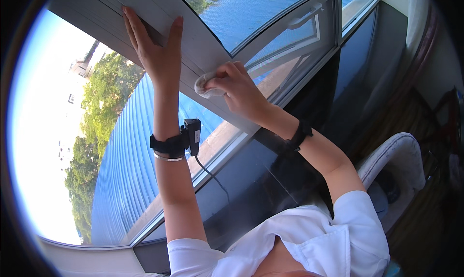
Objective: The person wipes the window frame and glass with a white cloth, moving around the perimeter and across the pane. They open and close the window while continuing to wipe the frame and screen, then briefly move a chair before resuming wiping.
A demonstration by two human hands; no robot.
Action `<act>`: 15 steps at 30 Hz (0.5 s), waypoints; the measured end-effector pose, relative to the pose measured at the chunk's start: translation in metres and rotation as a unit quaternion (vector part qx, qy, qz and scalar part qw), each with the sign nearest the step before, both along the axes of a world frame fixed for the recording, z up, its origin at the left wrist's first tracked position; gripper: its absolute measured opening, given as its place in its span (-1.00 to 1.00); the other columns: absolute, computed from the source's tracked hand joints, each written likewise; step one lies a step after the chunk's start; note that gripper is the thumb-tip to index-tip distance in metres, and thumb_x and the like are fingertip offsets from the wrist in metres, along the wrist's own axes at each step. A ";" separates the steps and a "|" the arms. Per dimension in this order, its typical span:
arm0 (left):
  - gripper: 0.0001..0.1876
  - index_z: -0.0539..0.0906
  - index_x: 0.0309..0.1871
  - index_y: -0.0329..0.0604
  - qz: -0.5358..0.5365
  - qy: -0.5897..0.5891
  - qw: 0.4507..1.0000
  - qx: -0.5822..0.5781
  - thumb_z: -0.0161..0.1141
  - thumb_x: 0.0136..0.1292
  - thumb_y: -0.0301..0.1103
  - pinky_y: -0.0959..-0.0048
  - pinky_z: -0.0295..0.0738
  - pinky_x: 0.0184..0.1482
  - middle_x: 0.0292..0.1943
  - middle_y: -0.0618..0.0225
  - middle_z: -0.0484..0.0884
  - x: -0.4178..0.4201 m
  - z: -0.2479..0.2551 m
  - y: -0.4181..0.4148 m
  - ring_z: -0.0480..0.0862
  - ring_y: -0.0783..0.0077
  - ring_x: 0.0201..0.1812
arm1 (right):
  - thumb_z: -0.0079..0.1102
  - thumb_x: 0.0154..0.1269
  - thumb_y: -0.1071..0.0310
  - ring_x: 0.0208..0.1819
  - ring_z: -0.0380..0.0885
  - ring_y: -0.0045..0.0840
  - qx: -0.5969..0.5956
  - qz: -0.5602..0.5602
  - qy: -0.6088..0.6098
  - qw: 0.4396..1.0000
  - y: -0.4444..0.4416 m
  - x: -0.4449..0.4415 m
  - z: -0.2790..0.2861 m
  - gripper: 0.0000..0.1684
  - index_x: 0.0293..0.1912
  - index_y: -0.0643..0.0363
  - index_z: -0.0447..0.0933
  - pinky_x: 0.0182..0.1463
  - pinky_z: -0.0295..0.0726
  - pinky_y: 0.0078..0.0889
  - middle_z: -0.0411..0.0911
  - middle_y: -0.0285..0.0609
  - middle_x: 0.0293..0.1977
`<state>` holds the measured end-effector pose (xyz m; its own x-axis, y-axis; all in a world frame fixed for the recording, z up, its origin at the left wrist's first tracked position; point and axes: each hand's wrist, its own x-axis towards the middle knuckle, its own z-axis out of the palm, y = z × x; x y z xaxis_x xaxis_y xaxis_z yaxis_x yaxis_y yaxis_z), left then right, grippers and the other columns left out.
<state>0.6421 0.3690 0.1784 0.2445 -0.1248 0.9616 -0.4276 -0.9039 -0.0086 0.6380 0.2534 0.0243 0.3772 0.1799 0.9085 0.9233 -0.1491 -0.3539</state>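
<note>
My left hand (154, 48) rests against a wide grey window mullion (192, 30), thumb and fingers spread apart, holding nothing. Lower on the same mullion, my right hand (239, 90) pinches a bunched white cloth (209, 85) and presses it to the frame. Beside that hand is an open awning window sash (290, 55) with a white handle (306, 16). A black strap with a small black device (192, 133) and a silver bangle (169, 158) circle my left wrist; my right wrist wears a black strap (300, 134).
A glossy dark sill (246, 179) runs below the window. A grey upholstered chair (391, 161) stands at the right, near a curtain (417, 26). A cable (212, 173) hangs from the wrist device. Outside lie a blue corrugated roof (127, 179) and trees (98, 92).
</note>
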 end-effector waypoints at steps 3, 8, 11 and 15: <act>0.04 0.03 0.51 -0.05 0.013 -0.004 1.000 -0.001 0.47 0.04 -0.14 0.13 0.25 0.36 0.48 0.04 0.05 0.000 -0.002 0.005 0.10 -0.01 0.47 | 0.28 0.06 0.61 0.00 0.30 -0.22 0.020 0.031 -0.007 0.999 0.000 0.011 -0.011 -0.73 -0.25 0.08 0.51 0.08 0.46 -0.22 0.33 -0.18 -0.15; 0.04 0.00 0.52 0.03 0.070 0.000 0.998 -0.002 0.47 0.04 -0.25 0.05 0.26 0.35 0.48 0.06 0.03 -0.004 -0.003 0.001 0.10 -0.03 0.47 | 0.21 -0.01 0.72 -0.05 0.33 -0.29 0.152 -0.033 0.011 0.988 -0.042 0.068 -0.018 -0.63 -0.24 0.04 0.54 -0.03 0.37 -0.36 0.36 -0.17 -0.18; 0.03 -0.01 0.53 0.07 0.069 0.013 0.997 -0.038 0.45 0.06 -0.28 0.01 0.22 0.37 0.48 0.08 0.02 -0.007 -0.003 -0.002 0.07 -0.03 0.47 | 0.21 -0.01 0.73 -0.10 0.35 -0.30 0.136 -0.088 -0.028 0.986 -0.060 0.087 -0.006 -0.61 -0.21 0.05 0.56 -0.06 0.38 -0.36 0.38 -0.20 -0.18; -0.01 0.00 0.53 0.10 0.072 0.024 0.996 -0.042 0.41 0.09 -0.36 0.00 0.18 0.39 0.48 0.11 0.01 -0.010 0.001 -0.006 0.06 -0.01 0.48 | 0.25 -0.03 0.69 -0.12 0.38 -0.29 0.259 -0.149 -0.020 0.954 -0.058 0.093 0.011 -0.55 -0.11 0.05 0.58 -0.09 0.42 -0.31 0.39 -0.17 -0.19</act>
<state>0.6323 0.3635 0.1794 0.2993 -0.0046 0.9542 -0.2919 -0.9525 0.0869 0.7315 0.1958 0.0354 0.3057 -0.4059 0.8613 0.8816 -0.2210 -0.4171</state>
